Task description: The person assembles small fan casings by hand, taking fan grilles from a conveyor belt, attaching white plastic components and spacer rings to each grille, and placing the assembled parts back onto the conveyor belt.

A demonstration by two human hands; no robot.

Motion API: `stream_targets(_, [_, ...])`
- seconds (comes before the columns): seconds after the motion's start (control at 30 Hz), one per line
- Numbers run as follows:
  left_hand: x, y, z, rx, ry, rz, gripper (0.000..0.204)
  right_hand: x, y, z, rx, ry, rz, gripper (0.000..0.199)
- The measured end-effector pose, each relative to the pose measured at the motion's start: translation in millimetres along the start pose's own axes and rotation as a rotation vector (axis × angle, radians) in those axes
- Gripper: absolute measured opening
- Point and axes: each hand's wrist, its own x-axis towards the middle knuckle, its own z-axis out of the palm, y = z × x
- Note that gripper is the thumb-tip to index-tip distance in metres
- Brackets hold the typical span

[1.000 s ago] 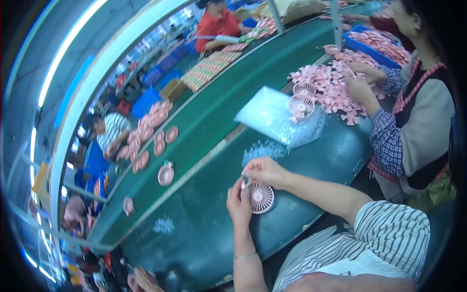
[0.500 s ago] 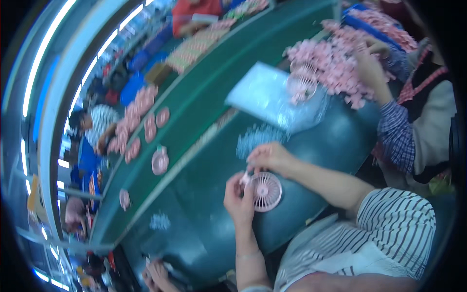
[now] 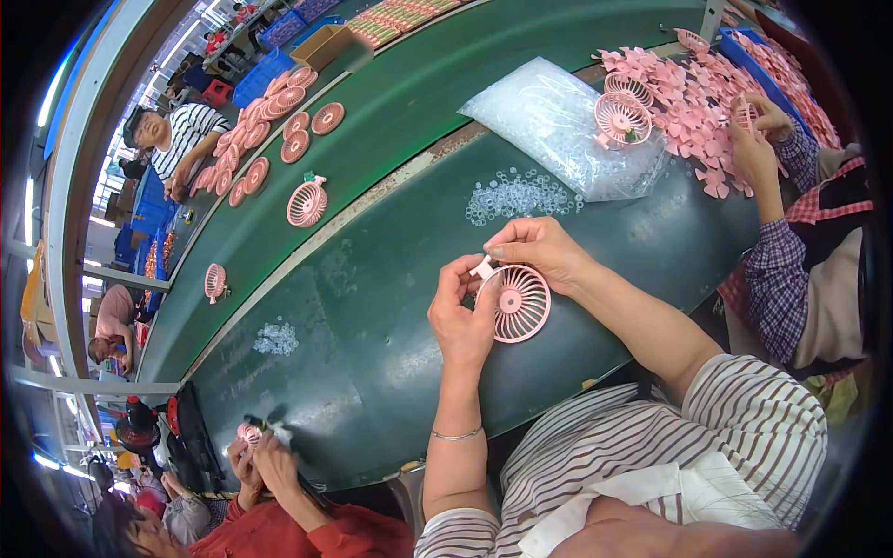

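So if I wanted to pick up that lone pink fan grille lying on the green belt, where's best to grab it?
Probably by the round rim of the pink fan grille, pinched from above across its sides. It lies flat and apart from the other pieces, so both edges are free. The thin ribs look too delicate to grip, and the small tab at its top is a narrower hold.

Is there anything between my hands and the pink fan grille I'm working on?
Nothing visible. The left hand and the right hand both already grip the pink fan grille at its rim, above the green table. The small clear rings lie farther back, apart from it.
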Motion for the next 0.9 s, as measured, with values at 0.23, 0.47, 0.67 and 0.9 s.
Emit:
stream_targets(0.23, [0.6, -2.8, -1.2, 0.171, -0.017, 0.095, 0.030, -0.9, 0.7, -2.3, 0.028, 0.017, 0.005, 0.012])
stream_targets(0.47, [4.0, -7.1, -3.6, 0.033, 0.048, 0.014, 0.025, 3.4, 4.0, 6.2, -0.024, 0.043, -0.034, 0.014])
stream_targets(0.67, [7.6, 8.4, -2.1, -0.157, 0.018, -0.073, 0.025, 0.1, -4.7, 8.1, -0.038, 0.086, -0.054, 0.014])
stream_targets(0.9, [4.3, 20.0, 3.0, -0.222, 0.023, -0.121, 0.024, -1.8, -0.2, 4.1, -0.087, 0.060, -0.059, 0.011])
